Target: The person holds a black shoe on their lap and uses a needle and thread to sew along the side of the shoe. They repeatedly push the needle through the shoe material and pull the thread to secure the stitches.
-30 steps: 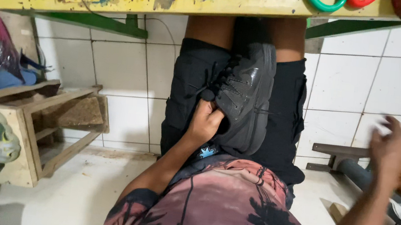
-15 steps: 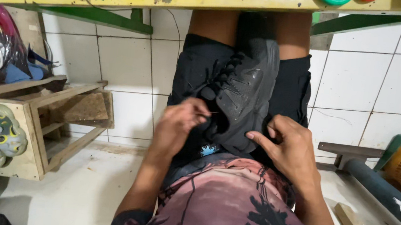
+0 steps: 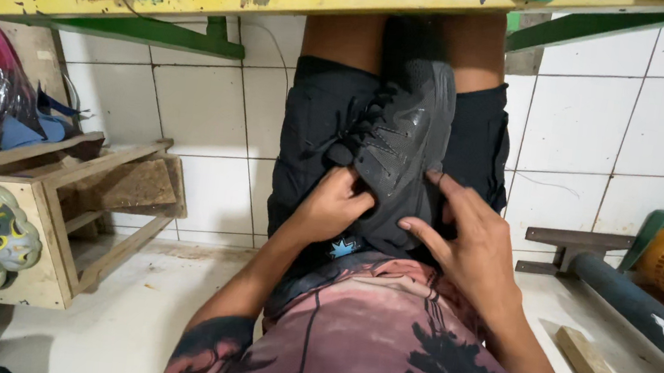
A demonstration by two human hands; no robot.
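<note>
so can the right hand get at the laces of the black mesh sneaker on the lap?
Probably yes. The right hand already rests on the black mesh sneaker; the laces lie uncovered just above the left hand.

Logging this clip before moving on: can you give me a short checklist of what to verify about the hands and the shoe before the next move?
1. Black shoe rests on the lap: ok.
2. Left hand grips the shoe near its opening: ok.
3. Right hand lies flat on the shoe's side: ok.
4. Laces tied or loose: cannot tell.
5. Any tool in either hand: none seen, ok.
</note>
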